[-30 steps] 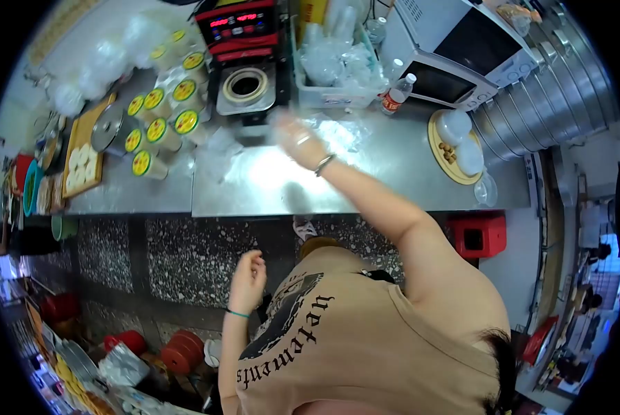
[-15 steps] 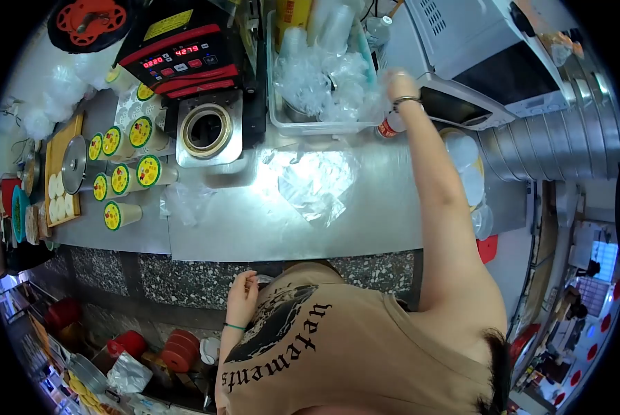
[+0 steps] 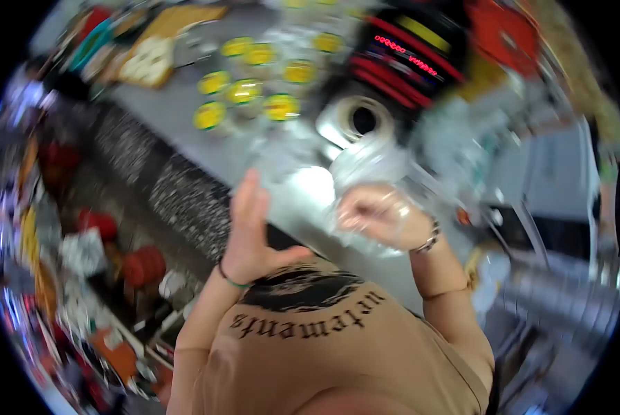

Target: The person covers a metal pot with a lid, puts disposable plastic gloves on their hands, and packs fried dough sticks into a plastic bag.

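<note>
In the head view my right hand (image 3: 387, 218) is closed on a clear plastic bag (image 3: 367, 162), which spreads around the fingers and up toward the sealing machine. My left hand (image 3: 249, 235) is raised in front of the shirt, its fingers stretched out and the thumb spread, with nothing in it. Beyond the bag stands the black and red cup sealing machine (image 3: 405, 59), its round metal cup holder (image 3: 387, 117) facing up. To its left are several filled cups with yellow and green lids (image 3: 244, 91). The picture is smeared by motion.
A steel counter (image 3: 165, 104) with a speckled stone front (image 3: 189, 200) runs across the view. A tray of round white pieces (image 3: 147, 61) lies far left. Plastic bags (image 3: 455, 131) heap right of the machine, near a microwave (image 3: 566, 228). Red stools (image 3: 144, 266) stand low left.
My right hand has come back from the bin of plastic bags to the body, now with a clear bag. My left hand has risen and spread. The view has turned rightward.
</note>
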The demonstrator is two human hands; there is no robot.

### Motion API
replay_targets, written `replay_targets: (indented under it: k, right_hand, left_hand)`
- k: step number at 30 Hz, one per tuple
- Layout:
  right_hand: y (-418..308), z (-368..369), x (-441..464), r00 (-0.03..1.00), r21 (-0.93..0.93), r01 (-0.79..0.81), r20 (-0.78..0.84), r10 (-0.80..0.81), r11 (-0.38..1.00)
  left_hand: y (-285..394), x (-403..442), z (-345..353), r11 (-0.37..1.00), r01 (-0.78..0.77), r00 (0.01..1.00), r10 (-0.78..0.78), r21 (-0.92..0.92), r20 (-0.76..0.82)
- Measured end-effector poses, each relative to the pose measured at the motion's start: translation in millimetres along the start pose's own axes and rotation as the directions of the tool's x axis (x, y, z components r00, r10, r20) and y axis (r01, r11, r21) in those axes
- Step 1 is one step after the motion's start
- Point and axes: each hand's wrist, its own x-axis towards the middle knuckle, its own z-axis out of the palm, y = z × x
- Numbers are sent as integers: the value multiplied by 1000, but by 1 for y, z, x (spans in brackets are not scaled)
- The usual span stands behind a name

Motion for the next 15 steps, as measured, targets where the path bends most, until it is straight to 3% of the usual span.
replay_targets:
  k: [1, 3, 4, 5, 7, 9, 10, 12, 13, 14, 15]
  right_hand:
    - [10, 31, 34, 984, 25, 49, 169, -52, 999]
    - [17, 89, 89, 923, 267, -197, 375, 87, 943]
    - [22, 113, 126, 888, 247, -235, 447, 105, 940]
    - [27, 141, 154, 873, 374, -274, 483, 66, 886]
    - [30, 198, 215, 832, 368, -238, 555, -7, 899]
    - [29, 262, 278, 769, 275, -137, 636, -73, 952]
    - [28, 296, 308, 729, 327, -287, 684, -16, 900]
    - [14, 360, 375, 758, 312, -289, 652, 17, 905]
    - [5, 392, 407, 758, 304, -336, 650, 64, 891]
    - [11, 425, 438, 835, 388, -279, 550, 23, 878]
    - [10, 450, 469, 862, 389, -284, 504, 55, 876]
  left_hand:
    - [-5, -3, -24, 993, -98, 995, 98, 67, 1]
    - [-18, -8, -78, 986, -54, 975, 17, 158, 224]
    - [-43, -30, -100, 994, 58, 982, -74, 95, 173]
    - [-53, -45, -123, 950, 311, 936, -313, 40, 160]
    - [-74, -78, -172, 826, 552, 834, -548, -110, 67]
    - [-98, -120, -227, 756, 640, 753, -653, -135, -86]
    - [-110, -139, -253, 738, 655, 701, -674, -165, -231]
    - [-145, -166, -319, 726, 657, 612, -670, -201, -420]
    - [-161, -185, -357, 672, 714, 564, -718, -195, -408]
    - [-171, -205, -392, 598, 778, 493, -772, -195, -400]
    - [-180, -208, -422, 637, 731, 431, -709, -244, -559]
